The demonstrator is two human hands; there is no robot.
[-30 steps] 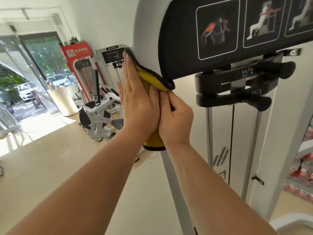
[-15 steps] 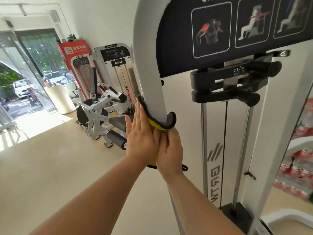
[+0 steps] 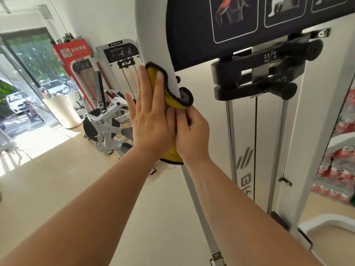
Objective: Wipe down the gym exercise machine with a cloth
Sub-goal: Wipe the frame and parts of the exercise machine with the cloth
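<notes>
Machine post (image 3: 153, 35) — cloth (image 3: 173, 101) beneath left hand (image 3: 151, 120)

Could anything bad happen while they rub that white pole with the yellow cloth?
Maybe two things. The yellow cloth with a black edge is only wrapped round the white curved metal post, pressed flat by the left hand and pinched by the right hand; it might slip and drop. Also, the black weight levers stick out beside the right hand, so knuckles could bump them.
</notes>
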